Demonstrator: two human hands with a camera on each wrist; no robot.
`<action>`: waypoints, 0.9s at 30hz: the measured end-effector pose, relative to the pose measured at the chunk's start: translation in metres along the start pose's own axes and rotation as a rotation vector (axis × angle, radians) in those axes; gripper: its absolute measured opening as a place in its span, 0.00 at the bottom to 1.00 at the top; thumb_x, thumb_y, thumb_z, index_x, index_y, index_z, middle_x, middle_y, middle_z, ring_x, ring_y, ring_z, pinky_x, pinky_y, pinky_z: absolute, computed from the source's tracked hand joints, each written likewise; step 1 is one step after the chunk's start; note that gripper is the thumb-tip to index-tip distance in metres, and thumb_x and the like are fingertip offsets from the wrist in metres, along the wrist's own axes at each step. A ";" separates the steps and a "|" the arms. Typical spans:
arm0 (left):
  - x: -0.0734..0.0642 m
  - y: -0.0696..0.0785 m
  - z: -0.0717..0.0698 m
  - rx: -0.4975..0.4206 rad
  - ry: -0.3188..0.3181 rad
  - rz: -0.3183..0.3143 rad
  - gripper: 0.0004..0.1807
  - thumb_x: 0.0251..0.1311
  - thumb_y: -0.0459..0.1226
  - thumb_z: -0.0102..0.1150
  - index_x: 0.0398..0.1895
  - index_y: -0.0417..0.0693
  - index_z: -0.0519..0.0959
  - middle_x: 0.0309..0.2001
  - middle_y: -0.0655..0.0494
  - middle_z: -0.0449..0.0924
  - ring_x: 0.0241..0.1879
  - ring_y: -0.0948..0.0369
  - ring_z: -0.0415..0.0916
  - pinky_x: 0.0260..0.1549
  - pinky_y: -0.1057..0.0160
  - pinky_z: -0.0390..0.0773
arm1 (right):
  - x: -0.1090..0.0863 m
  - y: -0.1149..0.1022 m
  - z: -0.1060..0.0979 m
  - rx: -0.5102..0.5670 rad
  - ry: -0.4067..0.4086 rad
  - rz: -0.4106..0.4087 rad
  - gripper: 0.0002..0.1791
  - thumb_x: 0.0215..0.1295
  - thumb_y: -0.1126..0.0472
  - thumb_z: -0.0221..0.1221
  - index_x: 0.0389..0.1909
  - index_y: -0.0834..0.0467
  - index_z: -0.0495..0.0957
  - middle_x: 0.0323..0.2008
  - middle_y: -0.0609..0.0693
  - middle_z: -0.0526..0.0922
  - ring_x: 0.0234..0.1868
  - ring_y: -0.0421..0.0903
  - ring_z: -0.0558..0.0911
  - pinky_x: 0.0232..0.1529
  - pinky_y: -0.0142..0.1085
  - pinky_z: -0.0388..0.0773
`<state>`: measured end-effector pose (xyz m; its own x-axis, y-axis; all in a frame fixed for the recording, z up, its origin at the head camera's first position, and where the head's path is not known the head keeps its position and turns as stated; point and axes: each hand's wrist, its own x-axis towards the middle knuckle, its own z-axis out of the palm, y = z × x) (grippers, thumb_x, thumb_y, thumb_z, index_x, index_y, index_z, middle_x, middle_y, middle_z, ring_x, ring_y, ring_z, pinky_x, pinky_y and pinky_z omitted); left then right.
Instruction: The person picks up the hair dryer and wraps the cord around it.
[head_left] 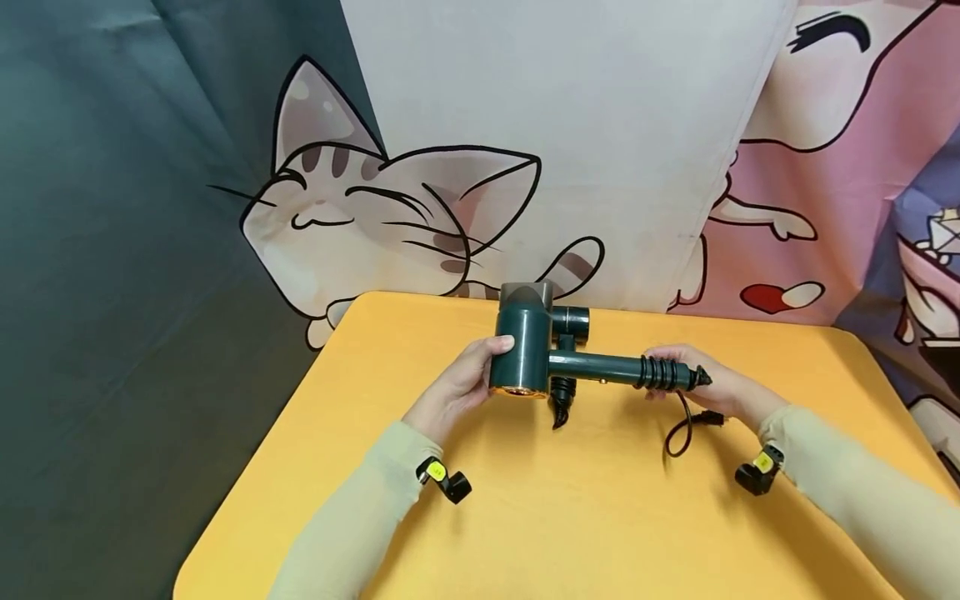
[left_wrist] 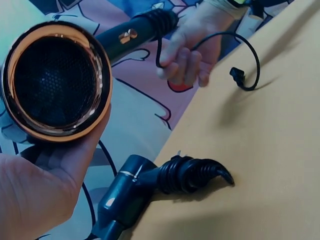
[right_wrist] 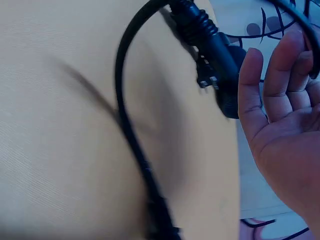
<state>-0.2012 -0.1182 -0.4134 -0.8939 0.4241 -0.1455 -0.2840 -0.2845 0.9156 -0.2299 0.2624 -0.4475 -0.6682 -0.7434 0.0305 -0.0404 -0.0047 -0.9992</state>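
Note:
A dark green hair dryer (head_left: pixel 522 342) with a copper-ringed end is raised above the table. My left hand (head_left: pixel 471 375) grips its barrel, thumb on the near side and fingers around the back. The handle points right, black cord (head_left: pixel 660 373) coiled around its end. Beside that end, my right hand (head_left: pixel 693 375) pinches the cord at thumb and index finger, its other fingers loosely bent. From there a loose length loops down to the plug (left_wrist: pixel 238 76). A second green hair dryer (left_wrist: pixel 131 182), cord wound around its handle, lies on the table behind the first.
The yellow table (head_left: pixel 570 517) has a far edge just behind the second dryer. A fabric backdrop (head_left: pixel 600 108) with cartoon cats hangs behind it. Each wrist carries a small black camera (head_left: pixel 450 483).

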 end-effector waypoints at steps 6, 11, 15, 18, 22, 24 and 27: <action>0.002 0.002 -0.004 0.044 -0.077 -0.025 0.48 0.54 0.51 0.65 0.72 0.27 0.65 0.49 0.51 0.82 0.45 0.60 0.83 0.45 0.65 0.85 | 0.006 -0.026 -0.003 -0.246 0.078 0.165 0.12 0.83 0.62 0.54 0.43 0.56 0.86 0.38 0.45 0.86 0.40 0.40 0.81 0.43 0.33 0.80; 0.002 0.003 -0.006 0.067 -0.095 -0.039 0.45 0.56 0.50 0.63 0.70 0.25 0.66 0.47 0.51 0.83 0.44 0.60 0.83 0.44 0.64 0.86 | 0.014 -0.049 -0.006 -0.369 0.035 0.215 0.13 0.81 0.59 0.58 0.37 0.64 0.81 0.31 0.51 0.77 0.33 0.46 0.76 0.41 0.39 0.78; 0.004 0.004 -0.006 0.109 -0.087 -0.050 0.43 0.59 0.49 0.59 0.69 0.25 0.68 0.48 0.50 0.84 0.44 0.59 0.83 0.44 0.64 0.86 | 0.020 -0.067 -0.009 -0.429 -0.003 0.239 0.16 0.80 0.58 0.60 0.35 0.68 0.79 0.24 0.54 0.72 0.24 0.51 0.75 0.42 0.43 0.83; 0.006 0.004 -0.006 0.148 -0.064 -0.055 0.40 0.61 0.47 0.57 0.69 0.26 0.69 0.48 0.49 0.84 0.44 0.59 0.83 0.44 0.64 0.85 | 0.023 -0.081 -0.008 -0.477 -0.016 0.272 0.16 0.81 0.57 0.59 0.35 0.66 0.81 0.25 0.54 0.74 0.23 0.49 0.75 0.44 0.44 0.87; 0.009 0.001 -0.005 0.187 -0.032 -0.065 0.38 0.62 0.46 0.56 0.69 0.26 0.71 0.49 0.47 0.84 0.45 0.59 0.83 0.45 0.63 0.85 | 0.024 -0.099 -0.005 -0.532 -0.002 0.342 0.15 0.82 0.55 0.57 0.37 0.61 0.83 0.42 0.56 0.83 0.26 0.46 0.78 0.46 0.41 0.85; 0.010 0.000 -0.005 0.200 -0.012 -0.068 0.38 0.63 0.46 0.56 0.69 0.26 0.71 0.51 0.45 0.85 0.45 0.58 0.83 0.45 0.63 0.85 | 0.024 -0.107 -0.004 -0.551 0.018 0.357 0.15 0.82 0.54 0.57 0.38 0.60 0.83 0.51 0.56 0.83 0.27 0.46 0.78 0.44 0.41 0.84; 0.012 -0.003 -0.004 0.196 0.032 -0.074 0.38 0.64 0.46 0.57 0.71 0.27 0.70 0.54 0.42 0.83 0.46 0.57 0.83 0.46 0.62 0.85 | 0.022 -0.117 -0.003 -0.583 0.057 0.357 0.15 0.82 0.53 0.57 0.39 0.59 0.84 0.44 0.55 0.82 0.25 0.46 0.76 0.39 0.40 0.82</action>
<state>-0.2126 -0.1152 -0.4192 -0.8845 0.4093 -0.2236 -0.2788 -0.0796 0.9570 -0.2421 0.2483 -0.3298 -0.7520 -0.5963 -0.2809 -0.1929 0.6066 -0.7713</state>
